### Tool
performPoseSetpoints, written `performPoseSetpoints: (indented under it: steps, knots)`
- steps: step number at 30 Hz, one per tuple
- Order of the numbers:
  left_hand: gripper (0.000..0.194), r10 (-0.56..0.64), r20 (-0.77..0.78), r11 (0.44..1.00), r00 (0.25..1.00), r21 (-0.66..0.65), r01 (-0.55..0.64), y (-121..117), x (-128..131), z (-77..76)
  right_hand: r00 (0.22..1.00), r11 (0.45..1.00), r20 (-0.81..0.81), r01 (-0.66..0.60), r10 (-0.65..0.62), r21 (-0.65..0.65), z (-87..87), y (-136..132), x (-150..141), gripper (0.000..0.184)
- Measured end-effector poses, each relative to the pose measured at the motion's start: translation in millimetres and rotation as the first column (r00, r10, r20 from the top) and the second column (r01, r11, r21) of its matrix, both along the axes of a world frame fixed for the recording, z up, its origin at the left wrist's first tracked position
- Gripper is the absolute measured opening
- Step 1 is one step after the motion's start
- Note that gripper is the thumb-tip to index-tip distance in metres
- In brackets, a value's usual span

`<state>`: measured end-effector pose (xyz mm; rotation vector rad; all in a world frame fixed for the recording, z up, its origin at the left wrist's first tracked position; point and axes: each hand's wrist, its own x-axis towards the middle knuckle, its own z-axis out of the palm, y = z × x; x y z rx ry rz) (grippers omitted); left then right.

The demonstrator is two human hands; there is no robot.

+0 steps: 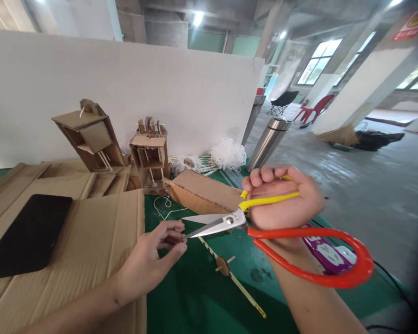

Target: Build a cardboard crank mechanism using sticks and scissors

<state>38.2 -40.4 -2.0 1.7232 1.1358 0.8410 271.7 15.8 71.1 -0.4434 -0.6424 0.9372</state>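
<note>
My right hand (287,199) is wrapped through the yellow handle loop of a pair of scissors (226,222), palm turned up. The red loop hangs below, across my right forearm. The blades are parted and point left, their tips at the fingertips of my left hand (153,257). My left fingers are pinched together there around something small and brownish, too hidden to name. Below the blades, a thin yellowish stick (245,292) with a round cardboard disc (223,266) and a short cross-stick lies on the green tabletop (191,297).
Two cardboard structures (90,134) stand at the back left against a white board (142,79). A cardboard box (205,190), white rings (228,154) and a steel flask (270,144) lie beyond my hands. A black tablet-like slab (29,236) rests on cardboard sheets (104,232). A purple power strip (323,253) is at right.
</note>
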Motion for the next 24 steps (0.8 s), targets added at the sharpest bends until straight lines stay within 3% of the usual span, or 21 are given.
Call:
performPoseSetpoints:
  steps: [3, 7, 12, 19, 24]
  knots:
    - [0.028, -0.056, 0.136, 0.987, 0.989, -0.142, 0.075, 6, 0, 4.5, 1.000, 0.999, 0.019, -0.003, 0.002, 0.048, 3.8, -4, -5, 0.014]
    - [0.028, -0.013, 0.195, 0.984, 0.981, -0.173, 0.048, 10, 0, 5.0, 0.998, 0.995, 0.061, -0.012, 0.005, 0.101, 6.8, -9, -7, 0.014]
    - [0.019, 0.060, 0.183, 0.992, 0.981, -0.116, -0.039, 9, 1, 0.0, 0.998, 0.995, 0.064, 0.000, -0.007, 0.101, 0.0, -5, -4, 0.014]
    - [0.012, 0.121, 0.075, 0.984, 0.990, 0.124, -0.130, 0, -3, -2.2, 0.996, 0.997, -0.070, 0.049, -0.053, -0.063, -8.6, 5, -5, 0.013]
    - [0.020, 0.100, 0.212, 0.994, 0.972, 0.027, -0.108, 2, 1, 0.8, 0.989, 0.989, -0.125, 0.056, -0.073, -0.135, -6.2, 6, -6, 0.012]
